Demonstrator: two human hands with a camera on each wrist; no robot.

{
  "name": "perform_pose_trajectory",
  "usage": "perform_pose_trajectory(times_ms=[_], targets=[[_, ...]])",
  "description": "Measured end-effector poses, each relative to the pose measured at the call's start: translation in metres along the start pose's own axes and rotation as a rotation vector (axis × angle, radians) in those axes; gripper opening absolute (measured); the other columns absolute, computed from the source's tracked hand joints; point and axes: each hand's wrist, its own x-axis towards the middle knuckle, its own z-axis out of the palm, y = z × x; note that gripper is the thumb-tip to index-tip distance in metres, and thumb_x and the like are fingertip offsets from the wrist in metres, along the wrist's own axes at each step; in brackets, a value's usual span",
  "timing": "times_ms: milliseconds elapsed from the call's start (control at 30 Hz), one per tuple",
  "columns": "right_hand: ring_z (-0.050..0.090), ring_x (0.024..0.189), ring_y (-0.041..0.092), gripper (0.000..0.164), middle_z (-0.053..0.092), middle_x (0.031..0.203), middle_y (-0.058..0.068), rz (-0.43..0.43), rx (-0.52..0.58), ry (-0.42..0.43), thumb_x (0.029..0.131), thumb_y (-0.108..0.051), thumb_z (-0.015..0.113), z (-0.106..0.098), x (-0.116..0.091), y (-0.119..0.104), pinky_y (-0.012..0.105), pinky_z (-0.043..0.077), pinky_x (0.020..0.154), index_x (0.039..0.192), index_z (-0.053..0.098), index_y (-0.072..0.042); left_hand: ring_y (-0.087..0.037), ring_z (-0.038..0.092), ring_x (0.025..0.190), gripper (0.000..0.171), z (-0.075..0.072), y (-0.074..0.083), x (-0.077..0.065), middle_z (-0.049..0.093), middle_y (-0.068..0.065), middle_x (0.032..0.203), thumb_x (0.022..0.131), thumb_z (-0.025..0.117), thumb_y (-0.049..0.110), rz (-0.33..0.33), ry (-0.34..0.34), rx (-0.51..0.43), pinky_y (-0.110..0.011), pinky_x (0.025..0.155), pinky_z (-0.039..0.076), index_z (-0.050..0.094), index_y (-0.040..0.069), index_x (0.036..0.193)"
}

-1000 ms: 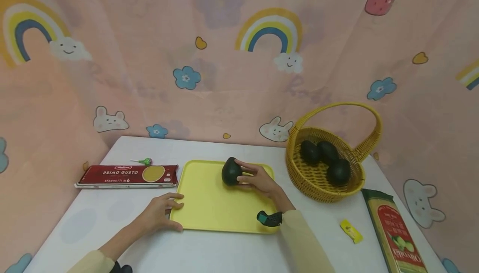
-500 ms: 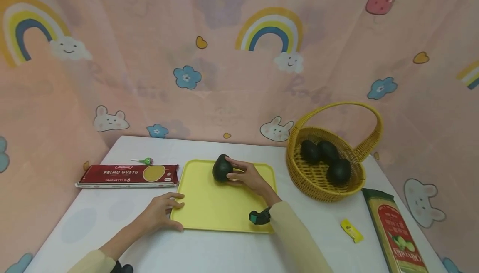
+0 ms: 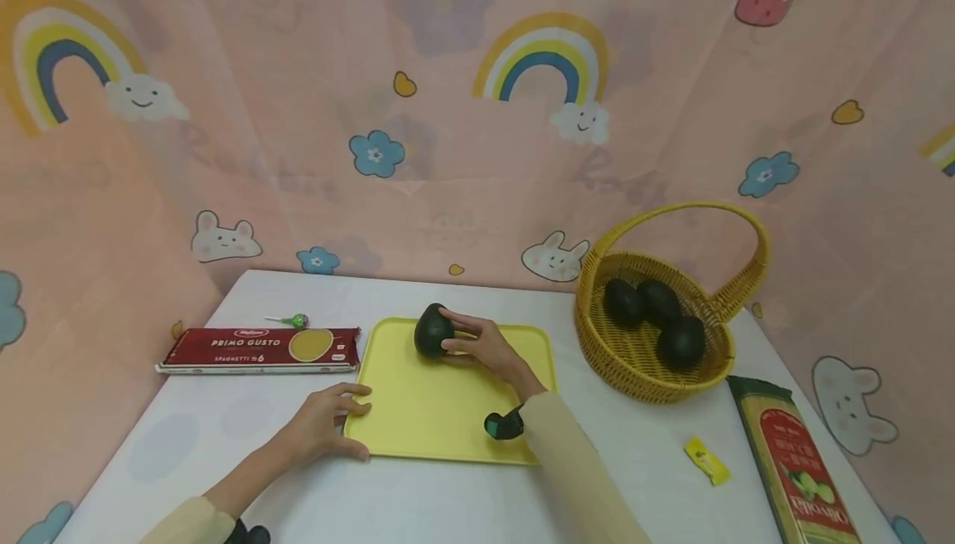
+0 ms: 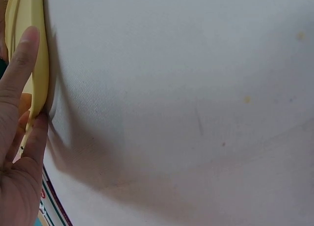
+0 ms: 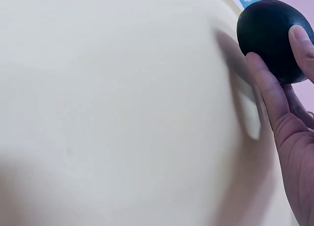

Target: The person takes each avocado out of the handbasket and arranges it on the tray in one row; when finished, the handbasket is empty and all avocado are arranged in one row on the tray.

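A dark green avocado (image 3: 433, 331) is pinched between the thumb and fingers of my right hand (image 3: 485, 350), over the back left part of the yellow tray (image 3: 440, 420). In the right wrist view the avocado (image 5: 272, 39) shows at upper right, its shadow on the tray's pale surface. My left hand (image 3: 322, 424) holds the tray's front left corner, fingers over the left rim and thumb at the front. The left wrist view shows the fingers (image 4: 22, 61) against the tray's rim (image 4: 41, 54). Three more avocados (image 3: 681, 342) lie in the yellow wicker basket (image 3: 634, 391).
A red spaghetti packet (image 3: 254, 351) lies left of the tray, with a green lollipop (image 3: 298, 320) behind it. Right of the tray are a small yellow wrapped candy (image 3: 706, 461) and a green and red packet (image 3: 798, 461). A patterned pink cloth (image 3: 418, 212) hangs behind the white table.
My right hand has carried the avocado to the left and slightly back over the tray. The left hand has stayed at the tray's corner.
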Motion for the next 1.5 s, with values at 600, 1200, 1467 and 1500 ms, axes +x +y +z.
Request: perform_pose_trajectory(times_ms=[600, 1200, 1467, 1500], targets=[[0.051, 0.122, 0.038, 0.056, 0.038, 0.146, 0.023, -0.035, -0.022, -0.010, 0.091, 0.006, 0.059, 0.026, 0.017, 0.007, 0.042, 0.056, 0.087, 0.143, 0.045, -0.008, -0.038, 0.055, 0.114, 0.066, 0.002, -0.004, 0.000, 0.060, -0.014, 0.123, 0.059, 0.089, 0.037, 0.033, 0.015, 0.017, -0.040, 0.091, 0.054, 0.070, -0.005, 0.107], [0.054, 0.119, 0.038, 0.055, 0.041, 0.144, 0.023, -0.026, -0.028, -0.036, 0.091, 0.004, 0.059, 0.051, 0.031, 0.007, 0.042, 0.056, 0.088, 0.143, 0.045, -0.009, -0.039, 0.054, 0.116, 0.066, 0.000, -0.005, 0.001, 0.059, -0.014, 0.125, 0.061, 0.088, 0.036, 0.025, 0.002, 0.010, -0.041, 0.091, 0.053, 0.070, -0.005, 0.108], [0.052, 0.121, 0.038, 0.053, 0.037, 0.148, 0.019, -0.016, -0.018, 0.009, 0.091, 0.003, 0.059, 0.058, 0.035, 0.007, 0.040, 0.056, 0.088, 0.141, 0.047, -0.011, -0.041, 0.053, 0.117, 0.066, 0.000, -0.005, 0.001, 0.059, -0.016, 0.124, 0.061, 0.088, 0.035, 0.048, -0.007, -0.015, -0.037, 0.088, 0.056, 0.069, -0.007, 0.108], [0.052, 0.121, 0.038, 0.053, 0.036, 0.148, 0.019, -0.023, -0.017, 0.014, 0.091, 0.004, 0.059, 0.060, 0.035, 0.008, 0.040, 0.056, 0.088, 0.141, 0.047, -0.010, -0.041, 0.053, 0.116, 0.066, 0.000, -0.005, 0.001, 0.059, -0.017, 0.124, 0.061, 0.088, 0.035, 0.049, -0.008, -0.015, -0.036, 0.088, 0.056, 0.069, -0.007, 0.108]])
